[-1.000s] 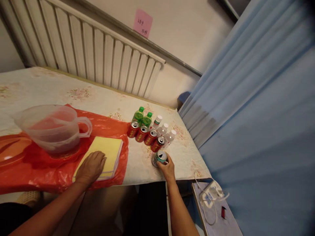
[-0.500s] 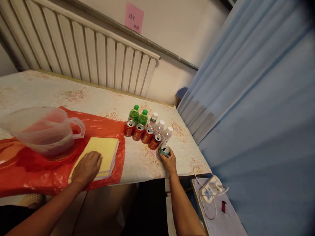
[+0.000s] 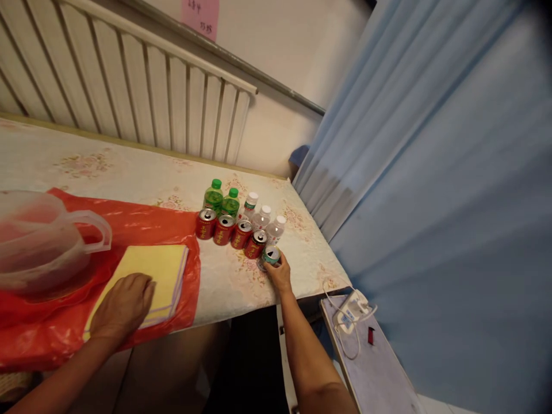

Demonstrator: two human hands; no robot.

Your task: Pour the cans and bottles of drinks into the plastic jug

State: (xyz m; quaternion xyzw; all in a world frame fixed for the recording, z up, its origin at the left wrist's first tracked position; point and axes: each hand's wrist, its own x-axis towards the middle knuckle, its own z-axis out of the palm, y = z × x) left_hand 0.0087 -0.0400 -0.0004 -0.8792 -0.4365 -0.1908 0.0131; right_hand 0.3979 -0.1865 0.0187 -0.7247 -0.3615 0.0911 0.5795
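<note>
My right hand (image 3: 279, 275) grips a green-and-silver drink can (image 3: 271, 255), thumb and fingers around its sides, at the near end of a row of red cans. Beside it stands the closest red can (image 3: 256, 244), with another red can (image 3: 223, 229) farther left; their tops look opened. Resting on a folded yellow cloth (image 3: 166, 270) with purple edging is my left hand (image 3: 125, 302), palm down, its fingers loosely bent and holding nothing. Behind the cans stand green-capped bottles (image 3: 230, 202) and white-capped clear bottles (image 3: 275, 229).
A clear plastic jug (image 3: 38, 241) sits on a red plastic sheet (image 3: 129, 221) at the left. Right of the floral-covered table (image 3: 310, 259), a low stand (image 3: 379, 374) holds a white power strip (image 3: 351, 310) with cables. A blue curtain (image 3: 431, 201) hangs at the right.
The view has swung right, so everything on the table appears farther left. My right hand stays on the green can at the row's end; my left hand still rests on the cloth.
</note>
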